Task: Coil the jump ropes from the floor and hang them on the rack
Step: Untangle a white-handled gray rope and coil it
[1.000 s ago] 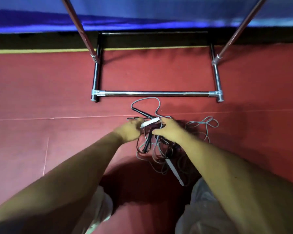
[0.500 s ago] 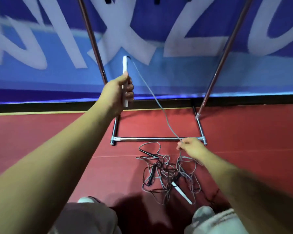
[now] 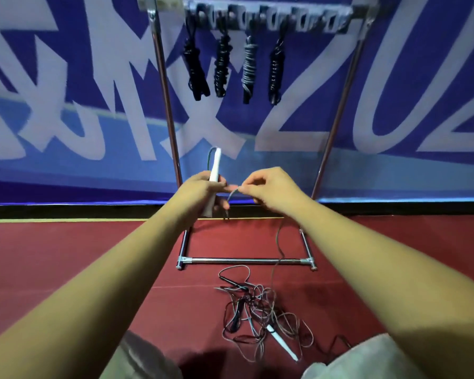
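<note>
The left hand (image 3: 200,187) has its grip curled round a white handle (image 3: 215,165), held upright. Just beside it, the right hand (image 3: 271,187) has its grip pinching the grey cord (image 3: 278,242) — which drops to the tangled ropes (image 3: 257,310) on the floor (image 3: 93,255), before the rack (image 3: 337,124) bearing four coiled ropes (image 3: 249,64).

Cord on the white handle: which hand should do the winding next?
Right, probably. The right hand pinches the cord beside the handle, with slack running down to the floor pile. The left hand grips the handle, so it can only steady it.
</note>
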{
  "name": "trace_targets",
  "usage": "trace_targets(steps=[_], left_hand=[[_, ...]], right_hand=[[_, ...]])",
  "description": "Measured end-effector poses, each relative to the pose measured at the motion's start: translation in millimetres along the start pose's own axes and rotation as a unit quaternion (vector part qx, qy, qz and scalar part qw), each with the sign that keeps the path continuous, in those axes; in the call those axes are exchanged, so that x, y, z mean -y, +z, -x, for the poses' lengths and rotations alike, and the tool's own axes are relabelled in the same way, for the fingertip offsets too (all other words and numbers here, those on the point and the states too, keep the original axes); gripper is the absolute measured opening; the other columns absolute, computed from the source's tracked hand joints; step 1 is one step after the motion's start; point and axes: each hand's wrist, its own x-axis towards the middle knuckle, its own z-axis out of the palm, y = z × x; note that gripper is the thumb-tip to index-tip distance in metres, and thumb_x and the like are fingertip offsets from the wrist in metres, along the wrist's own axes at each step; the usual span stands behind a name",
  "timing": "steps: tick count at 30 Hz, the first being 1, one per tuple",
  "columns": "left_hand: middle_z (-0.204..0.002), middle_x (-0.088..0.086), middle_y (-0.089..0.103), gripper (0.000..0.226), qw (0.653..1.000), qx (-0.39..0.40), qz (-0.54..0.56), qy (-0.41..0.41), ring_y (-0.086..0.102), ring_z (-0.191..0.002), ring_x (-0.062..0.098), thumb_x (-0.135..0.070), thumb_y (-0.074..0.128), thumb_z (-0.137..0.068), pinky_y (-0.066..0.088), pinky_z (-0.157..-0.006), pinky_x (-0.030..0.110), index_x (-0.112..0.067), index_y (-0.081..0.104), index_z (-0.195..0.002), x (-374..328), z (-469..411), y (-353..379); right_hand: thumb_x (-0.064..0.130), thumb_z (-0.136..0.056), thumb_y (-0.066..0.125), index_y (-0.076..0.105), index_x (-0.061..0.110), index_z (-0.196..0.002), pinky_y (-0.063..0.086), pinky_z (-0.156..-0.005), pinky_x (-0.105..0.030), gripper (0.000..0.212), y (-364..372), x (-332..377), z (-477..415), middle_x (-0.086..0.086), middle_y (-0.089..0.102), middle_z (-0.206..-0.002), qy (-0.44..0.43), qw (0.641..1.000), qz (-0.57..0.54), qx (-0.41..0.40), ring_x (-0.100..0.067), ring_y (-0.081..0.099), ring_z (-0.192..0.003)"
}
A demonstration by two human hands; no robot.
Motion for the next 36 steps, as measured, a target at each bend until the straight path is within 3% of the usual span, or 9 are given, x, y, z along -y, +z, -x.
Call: trace_targets(steps=[4, 7, 15, 18, 23, 27, 31, 33, 36], left_hand=[[-0.059, -0.002, 0.05, 0.021, 0.998, 0.056, -0.025, -0.002, 0.03, -0.042, 0.01, -0.031, 0.059, -0.097, 0.019, -0.04, 0.019, -0.014, 0.06, -0.084, -8.6, 15.2, 2.6], [-0.053, -0.007, 0.033, 0.016, 0.999, 0.016, 0.041, 0.007, 0.023, -0.039, 0.005, -0.022, 0.061, -0.095, 0.016, -0.036, 0.016, -0.013, 0.056, -0.082, -17.9, 16.6, -0.9], [-0.053, -0.009, 0.029, 0.025, 0.966, -0.017, 0.257, 0.022, 0.025, -0.037, 0.002, -0.019, 0.053, -0.098, 0.02, -0.035, 0.015, -0.016, 0.051, -0.073, -15.1, -8.0, -26.2], [-0.063, -0.002, 0.046, 0.016, 0.99, -0.082, 0.109, 0.034, 0.035, -0.039, 0.005, -0.019, 0.057, -0.098, 0.026, -0.035, 0.017, -0.013, 0.057, -0.083, -3.1, -20.0, -32.2], [-0.092, 0.011, 0.06, 0.02, 0.975, -0.175, -0.133, -0.022, 0.067, -0.046, 0.013, -0.011, 0.061, -0.095, 0.039, -0.037, 0.015, -0.007, 0.062, -0.115, 30.9, -33.2, -25.0], [-0.08, 0.008, 0.065, 0.014, 0.987, -0.1, -0.122, 0.005, 0.068, -0.055, 0.015, -0.013, 0.06, -0.096, 0.031, -0.045, 0.022, -0.014, 0.067, -0.108, 53.3, -39.6, -8.4], [-0.101, 0.0, 0.076, 0.012, 0.995, 0.003, -0.097, -0.006, 0.062, -0.054, 0.023, -0.025, 0.058, -0.098, 0.022, -0.049, 0.028, -0.017, 0.066, -0.103, 77.4, -46.0, 7.0], [-0.083, -0.004, 0.074, 0.016, 0.991, 0.042, -0.128, -0.011, 0.054, -0.048, 0.017, -0.027, 0.057, -0.099, 0.024, -0.046, 0.026, -0.014, 0.067, -0.098, 89.3, -45.1, 10.1], [-0.06, -0.004, 0.046, 0.019, 0.986, 0.061, -0.151, -0.021, 0.036, -0.047, 0.011, -0.032, 0.061, -0.096, 0.026, -0.044, 0.023, -0.015, 0.065, -0.087, 102.5, -47.0, 13.9]], right_hand=[[0.021, -0.089, 0.071, 0.071, 0.012, -0.077, 0.033, -0.041, -0.013, 0.015, -14.0, 25.1, 6.1, 0.003, 0.057, -0.052, -0.02, 1.0, 0.016, -0.018, 0.0, 0.043, -0.036], [0.029, -0.09, 0.068, 0.067, 0.016, -0.072, 0.036, -0.047, -0.019, 0.023, -17.2, 11.1, 14.7, 0.005, 0.054, -0.052, -0.028, 0.998, 0.048, 0.018, -0.003, 0.044, -0.043], [0.021, -0.094, 0.062, 0.056, 0.022, -0.066, 0.041, -0.063, -0.025, 0.029, -18.6, -118.5, 40.4, 0.002, 0.061, -0.065, 0.103, 0.983, 0.134, 0.064, -0.007, 0.052, -0.058], [0.007, -0.097, 0.057, 0.058, 0.013, -0.067, 0.048, -0.067, -0.028, 0.03, -20.4, -141.5, 41.1, -0.005, 0.058, -0.058, 0.144, 0.989, 0.024, 0.018, -0.02, 0.062, -0.06], [0.016, -0.095, 0.062, 0.072, 0.01, -0.085, 0.037, -0.048, -0.019, 0.015, -4.1, -116.5, 17.0, 0.003, 0.049, -0.047, 0.092, 0.994, -0.022, -0.052, -0.002, 0.044, -0.036], [0.023, -0.092, 0.065, 0.075, 0.016, -0.084, 0.029, -0.047, -0.015, 0.014, 9.2, -87.6, 1.9, 0.019, 0.054, -0.047, 0.024, 0.999, 0.033, 0.026, 0.001, 0.045, -0.042], [0.03, -0.09, 0.065, 0.075, 0.018, -0.081, 0.032, -0.053, -0.024, 0.018, 20.5, -82.4, -12.0, -0.002, 0.065, -0.066, -0.001, 0.997, 0.076, 0.029, -0.005, 0.044, -0.052], [0.028, -0.089, 0.066, 0.075, 0.018, -0.079, 0.038, -0.06, -0.026, 0.017, 24.1, -88.4, -16.8, 0.001, 0.067, -0.068, -0.004, 0.997, 0.071, 0.017, -0.008, 0.051, -0.059], [0.024, -0.088, 0.068, 0.075, 0.019, -0.08, 0.043, -0.067, -0.03, 0.012, 33.2, -105.4, -18.2, 0.003, 0.068, -0.07, -0.003, 0.999, 0.043, 0.018, -0.011, 0.055, -0.063]])
